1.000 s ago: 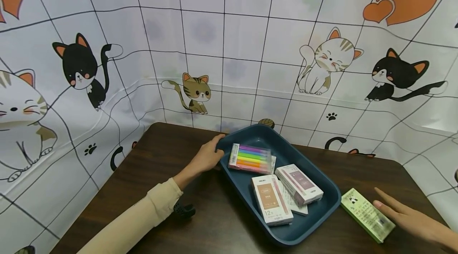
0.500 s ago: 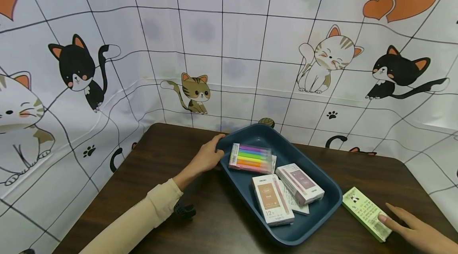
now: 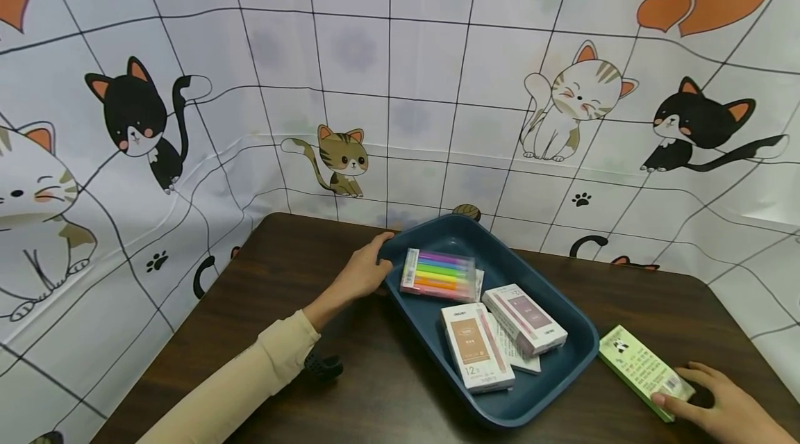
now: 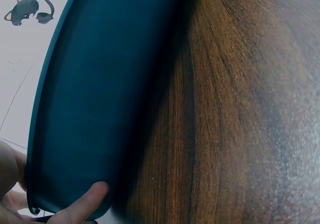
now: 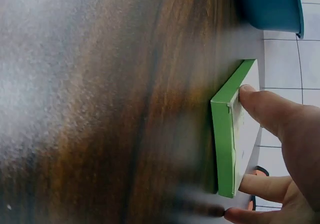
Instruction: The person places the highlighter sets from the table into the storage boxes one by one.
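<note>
A dark blue plastic tray (image 3: 459, 399) sits on the table, its far left corner gripped by my left hand (image 3: 359, 270). In the left wrist view the left thumb (image 4: 82, 204) lies along the tray's outer wall, with the other fingers behind the rim. Right of the tray lies a flat light-green box (image 3: 640, 364) with a panda print. My right hand (image 3: 719, 395) pinches its near end, thumb on one long side and fingers on the other. In the right wrist view the thumb (image 5: 260, 106) presses at the box's top edge.
Inside the tray are a clear pack of rainbow-coloured pens (image 3: 440, 276), a white box with an orange-brown panel (image 3: 475, 347), and another with a mauve panel (image 3: 525, 319). A small black object (image 3: 323, 366) lies beside the left sleeve. A cat-print sheet (image 3: 419, 83) hangs behind the table (image 3: 375, 388).
My right hand has come down onto the near end of the green box, its thumb and fingers closing around it. The left hand and the tray have stayed in place.
</note>
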Demonstrator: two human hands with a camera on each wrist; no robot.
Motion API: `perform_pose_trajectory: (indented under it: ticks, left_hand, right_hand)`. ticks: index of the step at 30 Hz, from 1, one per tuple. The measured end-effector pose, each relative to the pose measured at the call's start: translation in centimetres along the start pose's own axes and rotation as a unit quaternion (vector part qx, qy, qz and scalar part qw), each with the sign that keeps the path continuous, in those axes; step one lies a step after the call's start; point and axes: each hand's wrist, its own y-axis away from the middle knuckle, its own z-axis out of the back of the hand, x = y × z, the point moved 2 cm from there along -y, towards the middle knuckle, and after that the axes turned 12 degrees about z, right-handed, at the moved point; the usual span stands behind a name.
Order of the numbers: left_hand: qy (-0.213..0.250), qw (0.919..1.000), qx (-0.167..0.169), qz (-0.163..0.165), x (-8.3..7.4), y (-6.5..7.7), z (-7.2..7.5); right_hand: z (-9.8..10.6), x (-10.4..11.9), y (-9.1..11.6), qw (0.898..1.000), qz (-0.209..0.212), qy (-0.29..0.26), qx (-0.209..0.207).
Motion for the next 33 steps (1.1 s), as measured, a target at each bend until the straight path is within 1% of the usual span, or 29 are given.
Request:
perform_pose_trajectory:
  ticks: [8,16,18,21,23,26,30,33]
  left_hand:
    - [-0.003,1.0,-0.007,0.003,0.0,0.1,0.0]
    - [0.0,1.0,-0.006,-0.005,0.0,0.2,0.0]
    - [-0.001,1.0,-0.004,-0.005,0.0,0.2,0.0]
    - [0.001,1.0,-0.002,-0.004,0.0,0.2,0.0]
    - [0.0,1.0,0.0,-0.005,0.1,0.2,-0.1]
    - [0.001,1.0,0.001,-0.006,0.1,0.2,0.0]
    - [0.002,1.0,0.002,-0.008,0.0,0.2,0.0]
    - [0.009,0.9999,0.007,-0.006,0.0,0.1,0.1]
  right_hand:
    - [-0.2,-0.6,0.1,0.999,-0.011,-0.001,-0.04]
    - [0.1,0.9,0.9,0.997,-0.039,-0.007,-0.067]
    - [0.1,1.2,1.0,0.996,-0.033,-0.008,-0.082]
    - [0.0,1.3,1.1,0.993,-0.006,-0.016,-0.115]
    - [-0.1,1.3,1.1,0.991,0.009,-0.027,-0.134]
    - [-0.3,1.3,1.0,0.986,0.016,-0.054,-0.159]
    - [-0.3,1.4,0.9,0.98,0.019,-0.098,-0.172]
    - [-0.3,1.6,1.1,0.978,0.024,-0.115,-0.175]
